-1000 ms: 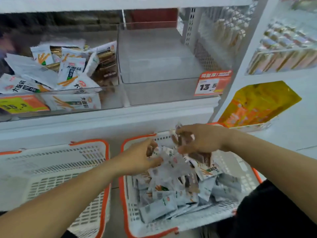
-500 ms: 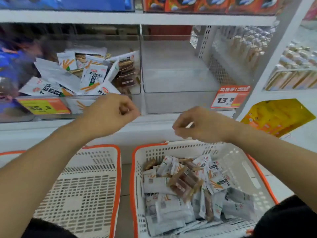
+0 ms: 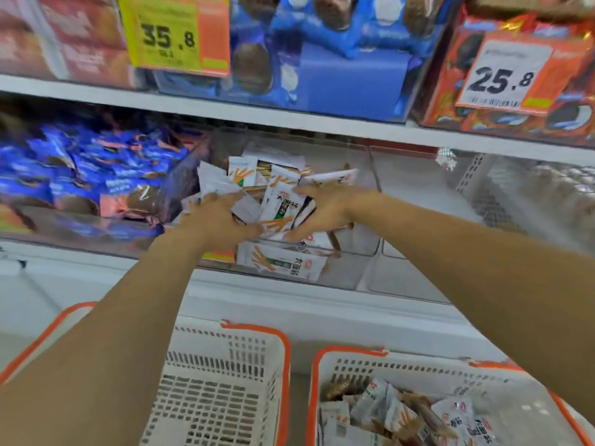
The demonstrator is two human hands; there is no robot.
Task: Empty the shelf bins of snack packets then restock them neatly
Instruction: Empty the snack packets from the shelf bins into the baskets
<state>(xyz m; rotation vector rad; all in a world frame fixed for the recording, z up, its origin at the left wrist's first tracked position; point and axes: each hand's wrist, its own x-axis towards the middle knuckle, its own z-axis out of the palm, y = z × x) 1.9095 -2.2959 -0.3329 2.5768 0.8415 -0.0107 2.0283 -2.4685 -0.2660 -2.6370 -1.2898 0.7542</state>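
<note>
1. Both hands had risen from above the baskets since half a second earlier and reached into the clear middle bin [image 3: 354, 249], while the view tilted up to show the upper shelf.
2. At nine o'clock, the blue packets [image 3: 80, 175] sat untouched in their own bin.
3. At centre, the left hand [image 3: 219, 220] and right hand [image 3: 325, 210] curled round a bunch of white snack packets [image 3: 277, 207] from either side, gathering them; more packets lay beneath.
4. At three o'clock, the right bin [image 3: 418, 194] looked already emptied.
5. At six o'clock, the left basket [image 3: 225, 397] held nothing visible; at five o'clock, the right basket [image 3: 347, 358] held removed packets.
6. Judged so: emptying was well under way, and restocking had not yet begun.
</note>
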